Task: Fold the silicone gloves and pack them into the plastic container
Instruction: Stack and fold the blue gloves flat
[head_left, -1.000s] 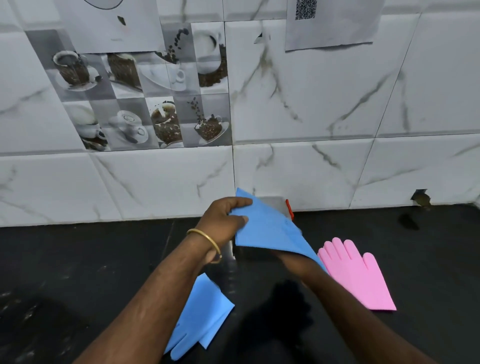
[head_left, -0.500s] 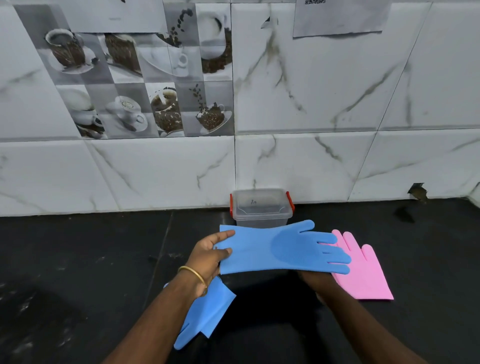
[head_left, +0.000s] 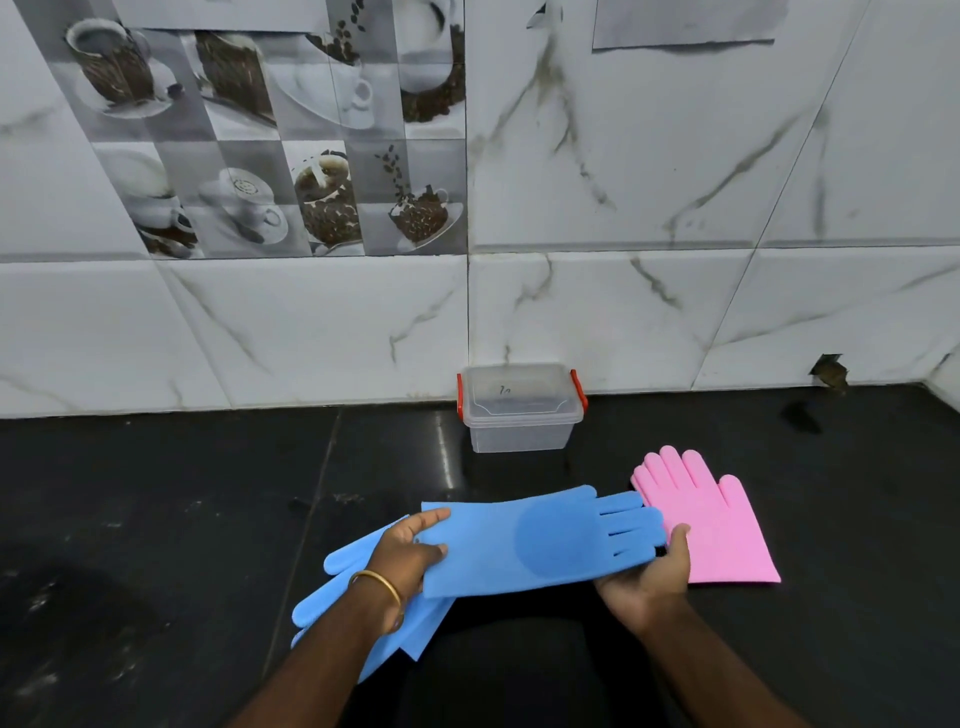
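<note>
The left hand (head_left: 410, 553) has its grip pinched on the cuff end of a blue glove (head_left: 540, 543), thumb on top, fingers under. The right hand (head_left: 652, 571) cradles the finger end from beneath, palm up, its fingers only loosely curled under the glove's fingers. The glove lies stretched flat between both grips, palm side up, above the black tabletop (head_left: 156, 519). Beneath the left wrist, which wears a gold bangle (head_left: 382, 590), a second blue glove (head_left: 337, 587) lies on the tabletop. Just beyond the right hand, a pink glove (head_left: 711, 525) lies flat. Farther out, against the tiled wall (head_left: 623, 208), stands the plastic container (head_left: 521, 410), lid on, red latches at its sides.
</note>
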